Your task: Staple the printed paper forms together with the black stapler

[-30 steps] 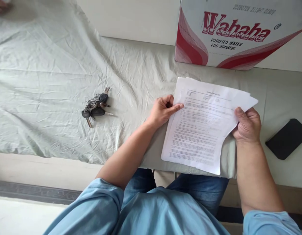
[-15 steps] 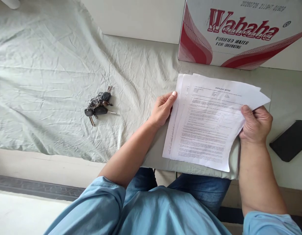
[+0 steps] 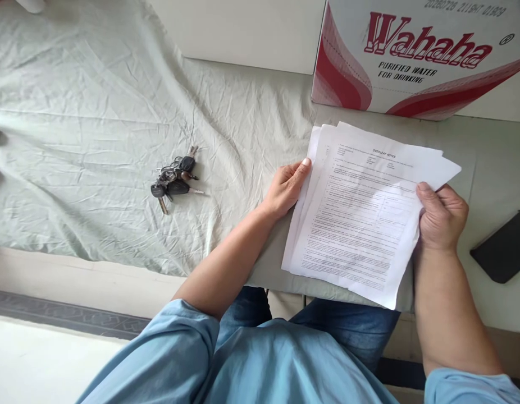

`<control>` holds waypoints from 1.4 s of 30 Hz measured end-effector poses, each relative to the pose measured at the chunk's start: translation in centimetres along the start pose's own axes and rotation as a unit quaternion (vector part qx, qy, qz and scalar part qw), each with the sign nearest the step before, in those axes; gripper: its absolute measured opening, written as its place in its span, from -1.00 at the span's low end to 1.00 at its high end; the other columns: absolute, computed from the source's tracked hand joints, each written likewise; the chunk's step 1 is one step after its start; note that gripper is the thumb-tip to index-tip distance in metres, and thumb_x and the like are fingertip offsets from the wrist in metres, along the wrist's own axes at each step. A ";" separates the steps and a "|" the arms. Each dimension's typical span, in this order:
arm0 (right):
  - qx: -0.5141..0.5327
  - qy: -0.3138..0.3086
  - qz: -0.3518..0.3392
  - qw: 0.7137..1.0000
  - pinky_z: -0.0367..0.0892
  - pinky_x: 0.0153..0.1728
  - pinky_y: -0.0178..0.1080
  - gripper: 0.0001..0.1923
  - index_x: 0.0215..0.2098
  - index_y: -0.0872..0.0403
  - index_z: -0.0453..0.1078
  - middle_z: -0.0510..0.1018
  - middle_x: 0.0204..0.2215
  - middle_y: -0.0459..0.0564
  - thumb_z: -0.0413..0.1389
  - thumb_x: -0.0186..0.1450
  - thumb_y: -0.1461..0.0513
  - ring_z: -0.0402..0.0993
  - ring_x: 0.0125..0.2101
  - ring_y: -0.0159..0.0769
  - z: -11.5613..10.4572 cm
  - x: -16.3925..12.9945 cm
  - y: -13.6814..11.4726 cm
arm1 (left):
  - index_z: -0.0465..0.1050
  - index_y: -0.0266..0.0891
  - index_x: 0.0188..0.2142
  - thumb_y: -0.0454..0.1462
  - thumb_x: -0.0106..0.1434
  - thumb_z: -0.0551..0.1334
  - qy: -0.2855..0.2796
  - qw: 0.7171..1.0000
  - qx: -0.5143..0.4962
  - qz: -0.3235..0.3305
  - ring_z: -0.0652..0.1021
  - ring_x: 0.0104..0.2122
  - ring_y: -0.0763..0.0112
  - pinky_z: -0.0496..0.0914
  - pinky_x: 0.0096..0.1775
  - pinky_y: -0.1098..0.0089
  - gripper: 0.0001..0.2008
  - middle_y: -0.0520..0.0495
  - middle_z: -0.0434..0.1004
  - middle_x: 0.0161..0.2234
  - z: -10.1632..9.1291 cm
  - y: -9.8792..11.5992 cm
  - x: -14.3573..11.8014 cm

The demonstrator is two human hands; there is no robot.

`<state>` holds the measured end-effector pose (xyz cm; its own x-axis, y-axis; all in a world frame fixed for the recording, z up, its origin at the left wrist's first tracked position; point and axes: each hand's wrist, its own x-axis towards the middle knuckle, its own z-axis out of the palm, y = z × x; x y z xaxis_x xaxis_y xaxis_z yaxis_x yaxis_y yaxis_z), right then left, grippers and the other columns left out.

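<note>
Left hand (image 3: 287,188) pinches left edge of printed papers (image 3: 361,219), right hand (image 3: 442,217) grips right edge; stack over table's near edge. Keys (image 3: 174,177) left on cloth (image 3: 95,123), black phone (image 3: 502,247) right, cardboard box (image 3: 411,56) behind.

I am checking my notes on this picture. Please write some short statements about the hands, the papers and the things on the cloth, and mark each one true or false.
1. Both hands hold the stack of papers. True: the left hand is at its left edge and the right hand grips its right edge.
2. The bunch of keys lies on top of the papers. False: it lies on the wrinkled cloth, apart from the left hand, on that hand's side.
3. The cardboard box reads "Wahaha". True.
4. The dark flat object is in the right hand. False: it lies on the table, beyond that hand, untouched.
5. The top sheet is blank. False: it carries printed text.
</note>
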<state>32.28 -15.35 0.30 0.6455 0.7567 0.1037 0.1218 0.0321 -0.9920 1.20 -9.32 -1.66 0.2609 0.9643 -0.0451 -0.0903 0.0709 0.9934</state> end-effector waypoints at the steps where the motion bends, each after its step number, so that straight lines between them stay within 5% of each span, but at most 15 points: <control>1: 0.001 0.000 0.005 1.000 0.62 -0.01 -0.05 -0.73 -0.37 0.05 0.75 0.74 -0.33 -0.07 0.55 0.03 0.07 0.64 -0.28 -0.21 0.0 -0.1 0.0 | 0.33 -0.11 -0.41 0.52 0.46 0.24 0.002 1.000 -0.001 0.000 0.31 -0.52 0.42 0.14 -0.47 0.26 -0.21 0.04 0.24 -0.53 0.0 0.0 0.0; 19: -0.010 -0.014 0.010 1.000 0.47 -0.18 -0.11 -0.74 -0.37 0.02 0.77 0.71 -0.39 -0.09 0.55 0.05 0.06 0.51 -0.35 -0.26 0.3 -1.0 -0.6 | 0.61 -0.17 -0.30 0.54 0.44 0.24 -0.021 0.999 -0.050 0.000 0.65 -0.40 0.29 0.45 -0.41 0.28 -0.17 -0.10 0.66 -0.41 0.2 0.3 -0.2; 28: 0.017 -0.001 -0.020 1.000 0.59 -0.07 -0.04 -0.62 -0.37 0.01 0.68 0.66 -0.38 -0.12 0.60 0.07 -0.05 0.54 -0.33 -0.25 0.5 -0.7 0.3 | 0.59 -0.15 -0.26 0.50 0.46 0.27 -0.012 0.999 -0.037 0.003 0.67 -0.38 0.27 0.43 -0.42 0.28 -0.23 -0.06 0.62 -0.41 0.0 -0.1 -0.3; 35: -0.004 0.050 -0.082 0.995 0.53 -0.15 -0.09 -0.54 -0.39 -0.03 0.59 0.40 -0.54 -0.21 0.61 0.06 -0.11 0.32 -0.42 -0.30 0.2 -0.1 1.1 | 0.61 -0.16 -0.26 0.50 0.48 0.24 -0.005 0.999 -0.044 0.001 0.68 -0.37 0.25 0.44 -0.40 0.27 -0.22 -0.09 0.64 -0.40 0.1 0.1 -0.4; 42: 0.003 0.040 -0.099 0.994 0.45 -0.17 -0.11 -0.57 -0.36 -0.04 0.56 0.49 -0.47 -0.17 0.56 0.14 -0.11 0.30 -0.39 -0.29 0.8 -0.9 1.0 | 0.68 -0.17 -0.15 0.49 0.49 0.24 -0.019 0.998 -0.055 0.008 0.76 -0.25 0.16 0.56 -0.31 0.22 -0.22 -0.14 0.73 -0.31 0.4 0.2 -0.5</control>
<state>31.27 -15.45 -0.85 0.6676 0.6808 0.3013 0.2477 0.1785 -0.9523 1.41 -9.84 -1.36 0.2948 0.9552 -0.0241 -0.1988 0.0860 0.9763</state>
